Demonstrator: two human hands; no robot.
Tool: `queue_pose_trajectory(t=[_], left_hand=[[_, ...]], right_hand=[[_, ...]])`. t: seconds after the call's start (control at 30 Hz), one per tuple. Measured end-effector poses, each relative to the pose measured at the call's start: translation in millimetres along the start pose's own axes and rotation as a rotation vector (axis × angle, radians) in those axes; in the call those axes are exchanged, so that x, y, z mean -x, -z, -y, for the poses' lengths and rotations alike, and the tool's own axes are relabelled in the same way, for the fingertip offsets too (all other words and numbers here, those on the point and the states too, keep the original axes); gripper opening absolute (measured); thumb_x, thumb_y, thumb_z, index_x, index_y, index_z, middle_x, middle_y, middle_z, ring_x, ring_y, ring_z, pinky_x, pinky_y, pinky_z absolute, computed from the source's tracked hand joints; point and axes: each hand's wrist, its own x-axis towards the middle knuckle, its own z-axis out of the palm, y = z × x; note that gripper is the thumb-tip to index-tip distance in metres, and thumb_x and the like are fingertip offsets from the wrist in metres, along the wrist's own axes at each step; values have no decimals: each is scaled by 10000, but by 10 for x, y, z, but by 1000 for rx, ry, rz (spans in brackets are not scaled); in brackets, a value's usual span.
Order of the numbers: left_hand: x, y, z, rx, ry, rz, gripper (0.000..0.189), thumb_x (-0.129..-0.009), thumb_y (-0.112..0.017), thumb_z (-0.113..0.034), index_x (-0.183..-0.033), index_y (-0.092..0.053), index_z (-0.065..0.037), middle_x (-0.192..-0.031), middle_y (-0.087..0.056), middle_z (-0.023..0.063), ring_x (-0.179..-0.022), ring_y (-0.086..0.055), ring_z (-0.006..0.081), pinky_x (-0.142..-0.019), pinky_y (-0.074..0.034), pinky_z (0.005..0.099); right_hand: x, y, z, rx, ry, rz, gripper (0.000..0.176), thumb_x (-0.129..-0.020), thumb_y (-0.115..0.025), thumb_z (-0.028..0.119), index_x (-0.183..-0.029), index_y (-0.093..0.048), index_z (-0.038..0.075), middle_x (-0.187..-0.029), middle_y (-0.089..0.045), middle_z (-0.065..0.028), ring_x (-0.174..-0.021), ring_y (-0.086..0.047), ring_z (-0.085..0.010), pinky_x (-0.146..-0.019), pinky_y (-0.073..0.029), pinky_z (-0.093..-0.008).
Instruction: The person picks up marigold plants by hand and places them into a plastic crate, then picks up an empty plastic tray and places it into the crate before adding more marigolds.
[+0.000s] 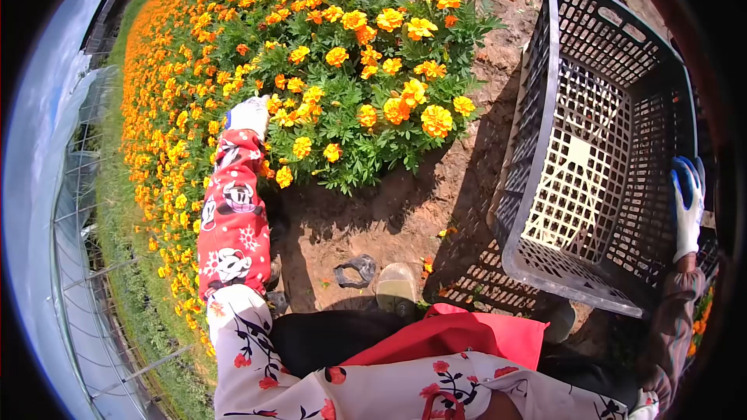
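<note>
Marigold plants (pixel 334 85) with orange and yellow blooms fill the ground ahead and to the left. My left hand (pixel 249 116), in a white glove with a bit of blue, reaches in among the blooms. Its fingers look curled; what lies in them is hidden. A red patterned sleeve cover (pixel 236 214) wraps that forearm. At the right stands a large black plastic crate (pixel 533 163) with latticed walls and a pale latticed floor. My right hand (pixel 688 206), in a white and blue glove, grips its right-hand rim. No flowers show inside the crate.
Bare brown soil (pixel 311 241) runs between the plants and the crate. A shoe (pixel 397 284) and a scrap of dark plastic (pixel 355 271) are near my legs. Fallen petals (pixel 447 232) lie beside the crate. A greenhouse frame (pixel 74 264) stands far left.
</note>
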Motion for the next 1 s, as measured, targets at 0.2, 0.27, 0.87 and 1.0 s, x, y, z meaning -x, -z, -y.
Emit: queue_pose_trajectory(t=[0.2, 0.27, 0.87, 1.0], left_hand=[[-9, -75, 14, 96, 41, -76, 348, -934, -331, -213, -1128, -572, -53, -1133, -592, 150, -1012, -586, 308, -866, -458, 402], [-19, -76, 19, 113, 65, -99, 336, -924, -350, -213, -1128, -586, -90, -1141, -590, 149, -1011, -587, 305, -862, -460, 397], [2035, 781, -1919, 351, -986, 52, 642, -699, -715, -276, -1282, -476, -155, -1247, -469, 134, -1127, -482, 285, -947, -396, 418], [1710, 748, -2412, -48, -1051, -259, 452, -749, -596, -261, -1172, -552, -105, -1251, -485, 134, -1221, -406, 309, -1027, -307, 478]], right_hand=[[-10, 28, 38, 27, -8, 18, 265, -883, -538, 115, -1131, -582, 33, -1224, -537, -80, -1285, -343, -254, -1062, -271, -338], [-5, 25, 44, 36, 14, 6, 252, -890, -524, 103, -1118, -580, 11, -1217, -541, -86, -1278, -345, -242, -1059, -271, -308], [-14, 229, 302, -580, -141, 45, 237, -890, -535, 127, -1081, -603, 7, -1224, -529, -88, -1306, -307, -234, -1055, -261, -327], [20, 299, 338, -435, -2, 82, 236, -854, -568, 146, -1054, -621, 31, -1156, -572, -111, -1271, -363, -265, -1042, -286, -365]])
